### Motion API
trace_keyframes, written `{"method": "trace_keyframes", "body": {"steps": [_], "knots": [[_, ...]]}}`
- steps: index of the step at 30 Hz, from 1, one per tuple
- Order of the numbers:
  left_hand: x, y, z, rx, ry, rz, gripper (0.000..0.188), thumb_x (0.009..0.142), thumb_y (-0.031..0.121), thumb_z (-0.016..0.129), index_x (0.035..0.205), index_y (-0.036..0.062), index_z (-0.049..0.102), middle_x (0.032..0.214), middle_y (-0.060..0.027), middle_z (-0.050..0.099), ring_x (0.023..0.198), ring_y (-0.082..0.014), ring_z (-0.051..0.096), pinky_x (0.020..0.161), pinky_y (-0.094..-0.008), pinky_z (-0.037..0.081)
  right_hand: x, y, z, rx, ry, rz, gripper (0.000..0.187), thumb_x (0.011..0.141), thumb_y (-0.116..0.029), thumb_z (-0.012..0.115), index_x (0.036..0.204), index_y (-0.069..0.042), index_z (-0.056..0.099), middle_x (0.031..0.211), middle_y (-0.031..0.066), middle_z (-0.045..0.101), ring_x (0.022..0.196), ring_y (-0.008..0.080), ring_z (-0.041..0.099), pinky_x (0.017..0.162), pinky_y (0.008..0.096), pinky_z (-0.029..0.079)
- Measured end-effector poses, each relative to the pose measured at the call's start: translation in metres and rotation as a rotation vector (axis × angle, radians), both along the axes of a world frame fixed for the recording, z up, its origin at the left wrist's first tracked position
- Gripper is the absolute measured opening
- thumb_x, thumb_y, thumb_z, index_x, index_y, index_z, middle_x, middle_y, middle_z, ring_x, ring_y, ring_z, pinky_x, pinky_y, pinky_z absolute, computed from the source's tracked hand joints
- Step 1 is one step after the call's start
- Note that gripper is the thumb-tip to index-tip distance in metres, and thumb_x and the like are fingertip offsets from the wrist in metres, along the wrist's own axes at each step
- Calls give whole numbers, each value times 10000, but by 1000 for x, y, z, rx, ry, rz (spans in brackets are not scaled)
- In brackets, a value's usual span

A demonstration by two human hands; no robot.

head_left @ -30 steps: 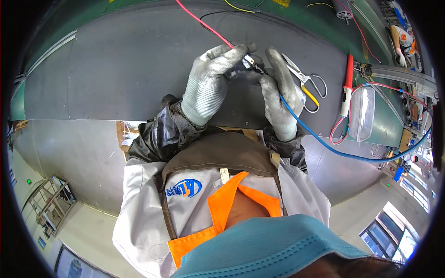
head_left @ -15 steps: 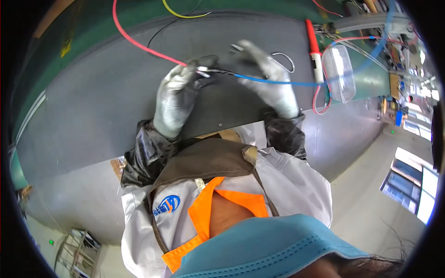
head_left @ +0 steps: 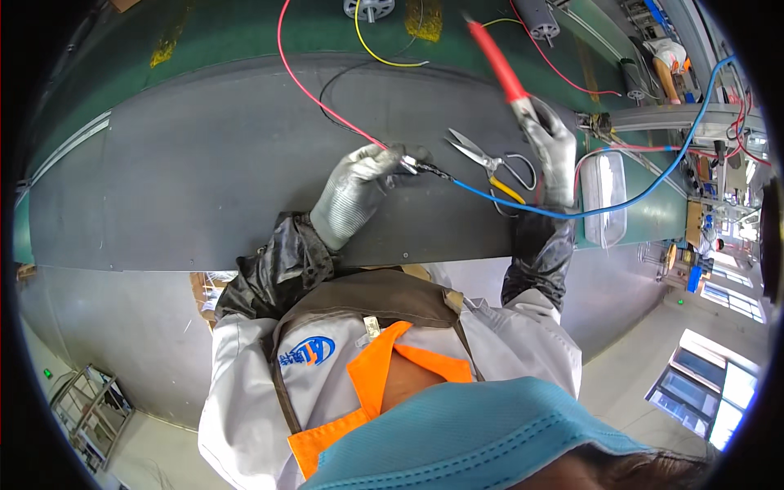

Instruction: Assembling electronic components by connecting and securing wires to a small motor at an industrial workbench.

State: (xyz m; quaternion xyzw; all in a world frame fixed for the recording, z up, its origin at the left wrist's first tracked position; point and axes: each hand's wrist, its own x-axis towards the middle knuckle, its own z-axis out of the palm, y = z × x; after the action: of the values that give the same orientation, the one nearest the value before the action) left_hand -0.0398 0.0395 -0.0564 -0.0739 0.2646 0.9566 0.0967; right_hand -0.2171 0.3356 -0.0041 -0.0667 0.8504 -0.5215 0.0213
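Note:
My left hand (head_left: pixel 359 186), in a grey glove, pinches the joint (head_left: pixel 416 167) where a red wire (head_left: pixel 314 94) and a blue wire (head_left: pixel 572 214) meet, low over the dark grey mat (head_left: pixel 188 171). My right hand (head_left: pixel 551 147), also gloved, has lifted a red-handled soldering iron (head_left: pixel 500 67), its handle pointing up and to the left. The iron is well apart from the wire joint. Small cutting pliers (head_left: pixel 490 167) with yellow handle tips lie on the mat between my two hands.
A clear plastic box (head_left: pixel 603 196) sits right of my right hand on the green bench (head_left: pixel 229 37). Yellow and black wires curl at the far edge near a small round motor (head_left: pixel 369 8). Another person stands at the far right. Blue and red cables run off to the right.
My right hand let go of the wires, moved right and picked up the red-handled iron that lay by the clear box. My left hand keeps hold of the wire joint.

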Motion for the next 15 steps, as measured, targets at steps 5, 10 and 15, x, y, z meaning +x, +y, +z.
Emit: {"method": "trace_keyframes", "body": {"steps": [5, 10, 15], "knots": [[-2, -3, -9, 71, -28, -33, 264, 1018, 213, 609, 1131, -19, 664, 1139, -116, 719, 966, -164, 685, 865, -290, 555, -29, -79, 18, 0, -91, 330, 419, 906, 9, 665, 1323, 29, 626, 1159, 52, 692, 995, 94, 620, 887, 217, 489], [-4, -5, -24, 59, 32, -57, 326, 1023, 212, 598, 1204, -57, 637, 1167, -164, 699, 1000, -205, 682, 927, -353, 547, -64, -76, -1, 147, -147, 407, 391, 820, 79, 700, 1209, 45, 688, 1089, 48, 719, 953, 107, 631, 875, 238, 502], [-2, -6, -2, 66, -27, -150, 336, 1024, 202, 588, 1221, -68, 622, 1137, -167, 693, 993, -212, 685, 923, -356, 550, -50, -86, 8, 374, 72, 422, 338, 859, -80, 736, 1195, -45, 712, 1011, 119, 754, 866, 151, 673, 821, 296, 525]]}}
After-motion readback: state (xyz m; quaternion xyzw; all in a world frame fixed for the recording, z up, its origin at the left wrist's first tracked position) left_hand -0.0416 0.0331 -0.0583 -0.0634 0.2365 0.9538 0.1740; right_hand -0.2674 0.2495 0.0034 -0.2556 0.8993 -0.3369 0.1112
